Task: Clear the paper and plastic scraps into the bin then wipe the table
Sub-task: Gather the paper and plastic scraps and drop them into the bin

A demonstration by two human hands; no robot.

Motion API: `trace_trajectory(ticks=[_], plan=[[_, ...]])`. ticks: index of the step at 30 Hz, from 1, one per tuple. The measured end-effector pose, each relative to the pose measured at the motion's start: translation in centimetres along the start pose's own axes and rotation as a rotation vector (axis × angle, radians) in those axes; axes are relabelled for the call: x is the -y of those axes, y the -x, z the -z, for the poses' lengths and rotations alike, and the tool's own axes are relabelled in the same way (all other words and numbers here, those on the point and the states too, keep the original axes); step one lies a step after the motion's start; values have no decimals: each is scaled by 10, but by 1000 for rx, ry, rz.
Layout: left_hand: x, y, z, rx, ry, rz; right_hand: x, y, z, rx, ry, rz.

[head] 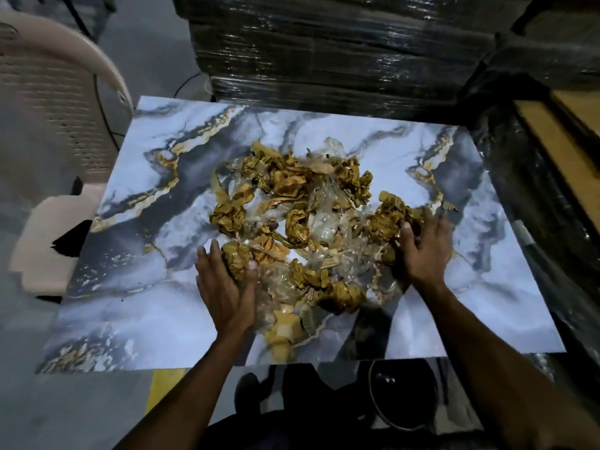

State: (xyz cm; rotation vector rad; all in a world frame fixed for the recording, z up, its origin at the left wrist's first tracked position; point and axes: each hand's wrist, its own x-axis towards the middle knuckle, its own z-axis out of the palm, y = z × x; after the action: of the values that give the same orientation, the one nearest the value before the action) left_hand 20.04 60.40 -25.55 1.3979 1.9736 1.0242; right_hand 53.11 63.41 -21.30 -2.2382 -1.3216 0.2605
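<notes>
A heap of crumpled brown paper scraps [292,186] mixed with clear plastic scraps [324,222] lies in the middle of the marble-patterned table [136,196]. My left hand [225,287] rests flat against the heap's near left side, fingers spread, touching a paper ball [238,258]. My right hand [425,248] presses on the heap's right side, fingers spread over a crumpled paper wad [389,216]. Neither hand has closed around anything. A dark round bin [404,394] stands on the floor below the table's near edge, between my arms.
A beige plastic chair [55,102] stands left of the table. Stacks wrapped in dark plastic film [341,50] rise behind the far edge. A wooden board [558,141] lies at the right. A small paper scrap [449,206] sits apart near the right side.
</notes>
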Motion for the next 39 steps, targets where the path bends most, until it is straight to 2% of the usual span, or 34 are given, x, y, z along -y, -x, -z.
trace_trajectory(ticks=[6,13,15,17,19,23,26,33,39], plan=[[-11,-34,-18,14,-35,-10,-14,-35,-19,216,-51,112],[-32,-41,-38,58,30,4,11,-23,-43,226,-74,40],[-33,-41,-37,27,43,-16,13,-28,-42,231,-154,69],[-31,-43,-32,-44,65,-27,7,-37,-36,164,-268,51],[-29,-44,-28,-67,94,-32,2,-45,-30,147,-289,34],[-29,-49,-39,71,112,-97,4,-53,-40,347,-243,135],[-36,-56,-48,127,114,-109,24,-51,-49,450,-337,175],[-52,-58,-67,177,201,-104,61,-29,-66,544,-447,259],[-67,-52,-75,215,295,-37,81,-27,-78,584,-521,155]])
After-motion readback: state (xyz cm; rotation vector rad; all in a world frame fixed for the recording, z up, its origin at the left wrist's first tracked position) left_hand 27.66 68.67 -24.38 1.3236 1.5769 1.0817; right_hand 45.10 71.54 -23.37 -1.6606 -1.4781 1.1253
